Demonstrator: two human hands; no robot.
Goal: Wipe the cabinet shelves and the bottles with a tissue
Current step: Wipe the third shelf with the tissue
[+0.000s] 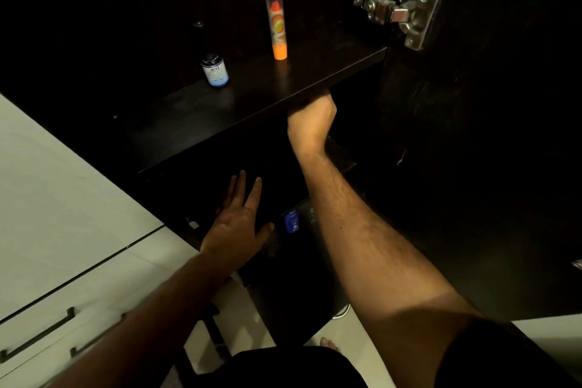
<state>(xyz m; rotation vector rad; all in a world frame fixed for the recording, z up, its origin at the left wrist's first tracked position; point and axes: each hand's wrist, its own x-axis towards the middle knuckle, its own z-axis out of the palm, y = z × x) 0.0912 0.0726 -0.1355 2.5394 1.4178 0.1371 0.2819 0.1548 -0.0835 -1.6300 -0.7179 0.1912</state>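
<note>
A dark cabinet shelf [252, 104] carries a small dark bottle with a blue-white label [215, 70] and a tall orange tube with a clear cap [277, 25]. My right hand [311, 123] reaches under that shelf's front edge; its fingers are hidden behind the board, and no tissue shows. My left hand [234, 227] rests flat with fingers spread against the dark front of the lower part of the cabinet. A small blue bottle [292, 221] stands lower down, just right of my left thumb.
The open dark cabinet door [472, 135] hangs on the right with a metal hinge [400, 14] at its top. White drawers with dark bar handles [37, 334] are at the lower left. A bare foot [329, 343] shows on the pale floor below.
</note>
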